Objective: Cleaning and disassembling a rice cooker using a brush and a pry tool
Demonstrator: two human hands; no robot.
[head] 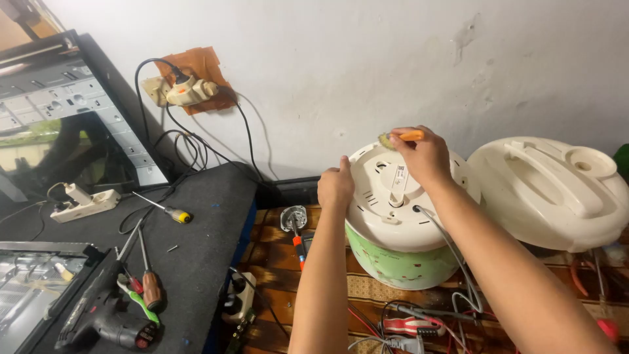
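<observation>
With the rice cooker (400, 216) inverted beside its detached lid (550, 190), the left hand (335, 187) grips its base rim while the right hand (422, 154) clasps an orange-handled tool (403, 137), apparently a brush, at the far edge; base panel still fitted.

The upturned cooker body (400, 223) is sitting base-up in the middle, and everything is lining up around it. The left hand (335, 185) is pressing against its left edge; the right hand (426, 157) is resting on its far rim, holding a small brush (401, 137) there. The lid (547, 190) is lying just to its right. The screwdrivers (145, 278) and drill (105, 321) are lying well to its left, the wall socket (187, 90) sitting behind them.
</observation>
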